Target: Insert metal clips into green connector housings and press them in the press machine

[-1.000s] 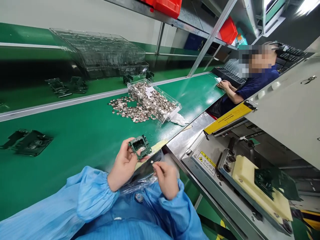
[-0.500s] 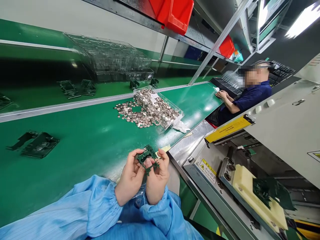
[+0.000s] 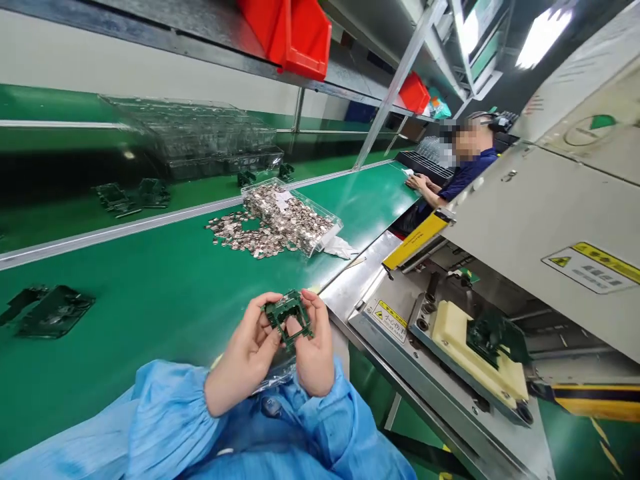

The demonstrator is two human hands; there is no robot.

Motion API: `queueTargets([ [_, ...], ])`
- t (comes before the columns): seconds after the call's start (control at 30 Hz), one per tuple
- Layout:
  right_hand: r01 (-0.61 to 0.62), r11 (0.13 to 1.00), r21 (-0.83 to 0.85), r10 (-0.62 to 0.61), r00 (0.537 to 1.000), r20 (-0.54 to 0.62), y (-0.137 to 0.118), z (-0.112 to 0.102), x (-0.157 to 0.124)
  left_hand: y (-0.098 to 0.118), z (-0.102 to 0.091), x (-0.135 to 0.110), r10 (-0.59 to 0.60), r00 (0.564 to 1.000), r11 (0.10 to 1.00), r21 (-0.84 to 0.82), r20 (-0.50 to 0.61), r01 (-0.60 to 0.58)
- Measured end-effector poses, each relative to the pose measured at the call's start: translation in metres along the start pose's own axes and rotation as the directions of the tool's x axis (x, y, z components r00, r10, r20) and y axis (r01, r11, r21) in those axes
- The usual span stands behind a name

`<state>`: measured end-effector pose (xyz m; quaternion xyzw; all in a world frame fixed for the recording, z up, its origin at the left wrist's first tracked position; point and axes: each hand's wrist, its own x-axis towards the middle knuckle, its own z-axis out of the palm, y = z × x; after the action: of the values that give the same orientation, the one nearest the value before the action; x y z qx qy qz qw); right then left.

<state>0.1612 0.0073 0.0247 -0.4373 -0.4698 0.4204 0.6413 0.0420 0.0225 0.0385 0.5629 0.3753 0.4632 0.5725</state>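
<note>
Between my two hands is a small dark green plastic frame (image 3: pixel 289 308) with an opening in its middle, held up above the bench's front edge. My left hand (image 3: pixel 246 357) grips its left side, fingers curled behind and thumb low. My right hand (image 3: pixel 314 343) closes on its right side, with the thumb reaching into the opening. Beyond the hands, a clear plastic box (image 3: pixel 320 243) lies on the green bench top (image 3: pixel 165 300), full of small shiny metal pieces (image 3: pixel 265 233) that also spill out to its left.
Dark green plastic parts (image 3: pixel 56 312) lie at the left. A machine with a cream fixture (image 3: pixel 450 327) holding a green part (image 3: pixel 493 337) stands at my right. Red bins (image 3: pixel 300 40) sit on the overhead shelf. A co-worker (image 3: pixel 465 160) works at the bench's far end.
The view has swung to the right, so bench and box appear further left and more of the machine shows. The green frame has been tilted in my hands, its opening now facing me more.
</note>
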Motion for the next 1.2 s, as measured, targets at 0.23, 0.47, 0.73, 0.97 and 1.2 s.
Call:
queueTargets([
  [0.23,0.299,0.827,-0.477,-0.254,0.954,0.157,-0.081,-0.117,-0.036,0.055,0.048,0.053,-0.141,0.608,0.964,0.248,0.781,-0.095],
  [0.47,0.088,0.755,-0.65,-0.625,0.397,-0.672,-0.127,-0.246,-0.103,0.054,0.219,0.116,0.204,0.541,0.834,0.145,0.816,-0.533],
  [0.73,0.03,0.692,-0.722,-0.589,0.603,-0.539,-0.136,-0.29,-0.063,0.055,0.264,0.122,0.127,0.635,0.937,0.119,0.762,-0.33],
  [0.97,-0.148,0.473,-0.868,-0.205,0.94,-0.272,-0.147,-0.293,-0.017,0.055,0.114,0.122,-0.175,0.667,0.952,0.298,0.724,-0.074],
  [1.2,-0.341,0.32,-0.884,-0.449,0.767,-0.458,-0.133,-0.309,-0.077,-0.002,0.085,0.117,-0.344,0.623,0.92,0.385,0.703,0.074],
])
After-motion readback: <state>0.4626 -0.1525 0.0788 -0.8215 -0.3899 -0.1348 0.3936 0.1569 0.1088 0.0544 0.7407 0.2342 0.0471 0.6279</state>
